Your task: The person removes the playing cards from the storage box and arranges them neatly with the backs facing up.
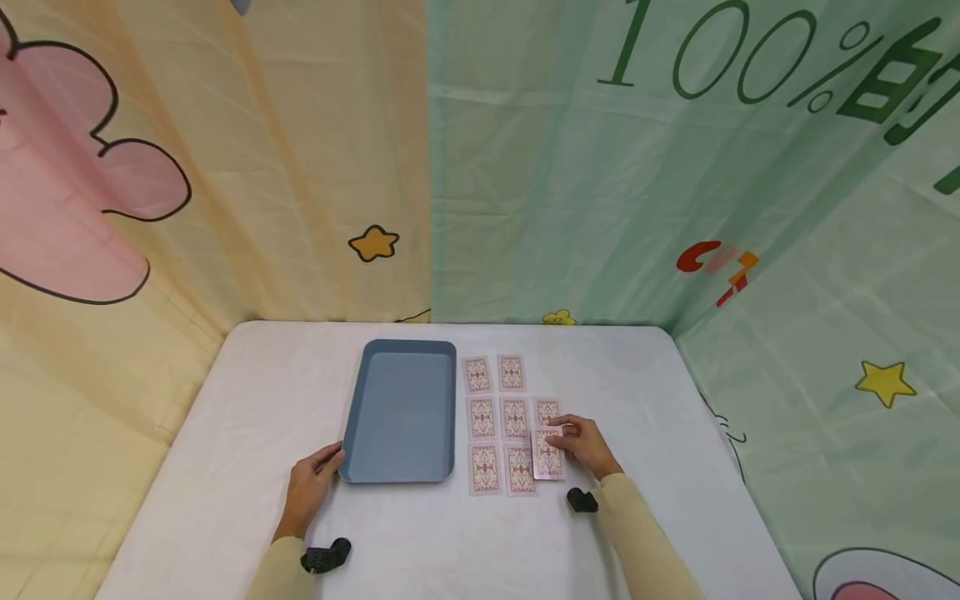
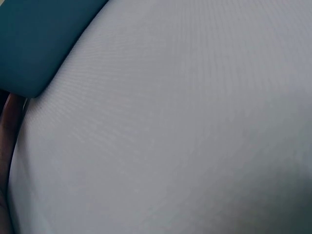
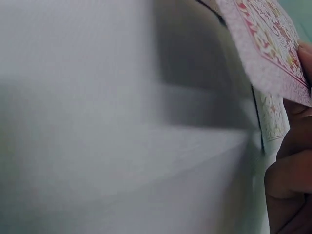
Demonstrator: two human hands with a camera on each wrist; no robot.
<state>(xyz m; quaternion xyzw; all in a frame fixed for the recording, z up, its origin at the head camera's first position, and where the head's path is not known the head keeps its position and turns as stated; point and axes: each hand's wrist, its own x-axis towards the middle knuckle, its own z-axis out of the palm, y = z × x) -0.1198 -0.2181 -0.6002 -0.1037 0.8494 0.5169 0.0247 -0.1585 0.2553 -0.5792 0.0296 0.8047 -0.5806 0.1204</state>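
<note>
My right hand [image 1: 587, 446] pinches a playing card [image 1: 548, 457] with a red-patterned back between thumb and fingers. In the right wrist view, that card [image 3: 268, 44] is tilted and raised off the table. Several more playing cards [image 1: 514, 418] lie face down in rows to the left of it, and one [image 1: 547, 407] partly shows just beyond it. At the lower left corner of a blue-grey tray [image 1: 448, 412], my left hand [image 1: 309, 487] grips the rim; the left wrist view shows the tray's corner [image 2: 39, 58] against a finger.
A white-covered table [image 1: 637, 375] carries the tray and the cards. Patterned curtains [image 1: 330, 167] stand behind it and along both sides. A black wrist device [image 1: 326, 556] sits on the left wrist, and another [image 1: 582, 500] on the right.
</note>
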